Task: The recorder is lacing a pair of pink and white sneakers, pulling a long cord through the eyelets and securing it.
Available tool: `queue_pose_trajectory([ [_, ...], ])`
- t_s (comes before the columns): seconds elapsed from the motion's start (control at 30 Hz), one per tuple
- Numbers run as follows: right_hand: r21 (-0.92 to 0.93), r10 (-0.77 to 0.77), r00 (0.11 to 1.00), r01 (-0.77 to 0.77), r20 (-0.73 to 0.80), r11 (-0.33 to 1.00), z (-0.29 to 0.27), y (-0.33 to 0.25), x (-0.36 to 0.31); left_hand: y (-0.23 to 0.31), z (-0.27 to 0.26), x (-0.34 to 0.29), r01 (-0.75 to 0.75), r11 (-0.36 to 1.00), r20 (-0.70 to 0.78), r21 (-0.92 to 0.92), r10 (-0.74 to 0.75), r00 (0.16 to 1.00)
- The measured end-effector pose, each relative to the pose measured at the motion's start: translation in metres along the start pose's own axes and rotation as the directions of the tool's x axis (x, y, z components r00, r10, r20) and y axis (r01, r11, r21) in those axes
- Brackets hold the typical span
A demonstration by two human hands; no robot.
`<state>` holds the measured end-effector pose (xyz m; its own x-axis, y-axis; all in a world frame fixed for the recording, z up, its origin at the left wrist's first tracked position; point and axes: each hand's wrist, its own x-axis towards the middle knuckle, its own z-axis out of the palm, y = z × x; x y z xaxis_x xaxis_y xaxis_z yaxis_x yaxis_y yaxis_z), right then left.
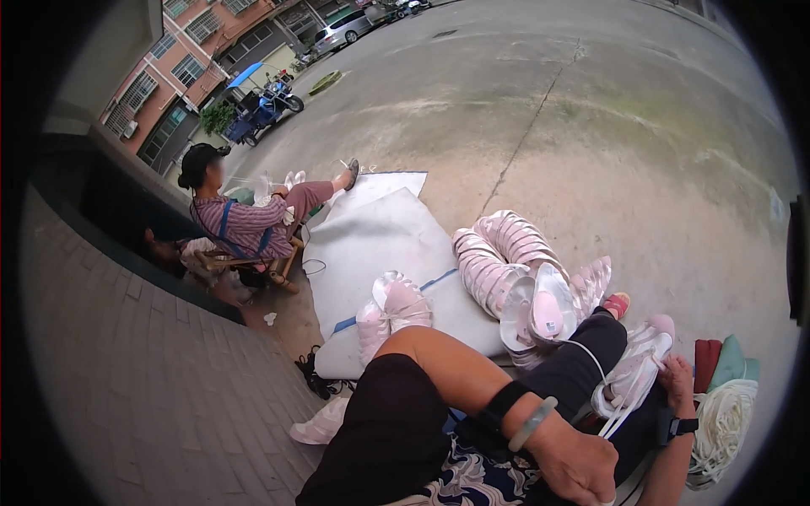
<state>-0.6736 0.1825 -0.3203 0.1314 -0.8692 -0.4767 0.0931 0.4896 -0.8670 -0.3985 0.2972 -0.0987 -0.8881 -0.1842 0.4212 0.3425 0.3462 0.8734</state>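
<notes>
Currently we sit lacing a pink-and-white shoe upper (634, 371), which lies on our lap just right of the raised knee. Our right hand (677, 381) pinches the white lace (623, 411) against the upper's right edge, fingers closed on it. Our left hand (580, 466) is a closed fist in front of the upper, near the bottom of the view, and the lace runs toward it; whether it grips the lace end we cannot tell.

Progress, as we judge it: a good share is done. Long nested rows of stacked uppers (498, 253) curve behind the upper in hand, on the grey mat (380, 236), with a smaller pile (390, 308) to their left. Two open uppers (540, 308) sit just behind the knee, likely waiting. A hank of white laces (724, 426) lies right of our right hand, so stock remains; the current upper is not finished.

Room: right of the upper, the lace hank and folded cloths (721, 358) crowd the right wrist. Left, our knee blocks sweep. Behind the stacks, bare concrete (607, 126) is open. A seated co-worker (245, 221) works far left of the mat, well apart. A brick wall (152, 379) rims the left.
</notes>
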Motion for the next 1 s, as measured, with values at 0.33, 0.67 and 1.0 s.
queue_pose_trajectory([
  [0.33,-0.599,-0.161,0.977,0.044,-0.142,0.8,0.017,-0.025,0.041,-0.001,0.007,0.013,-0.058,0.998,-0.077,0.037,0.06,0.995],
  [0.67,-0.866,-0.286,0.952,0.053,-0.106,0.497,0.036,-0.018,0.045,0.07,0.002,0.033,-0.21,0.965,0.232,-0.16,0.243,0.942],
  [1.0,-0.682,-0.541,0.804,0.253,-0.246,0.686,0.023,-0.006,-0.032,0.057,-0.025,0.037,-0.171,0.983,0.309,0.06,0.145,0.94],
])
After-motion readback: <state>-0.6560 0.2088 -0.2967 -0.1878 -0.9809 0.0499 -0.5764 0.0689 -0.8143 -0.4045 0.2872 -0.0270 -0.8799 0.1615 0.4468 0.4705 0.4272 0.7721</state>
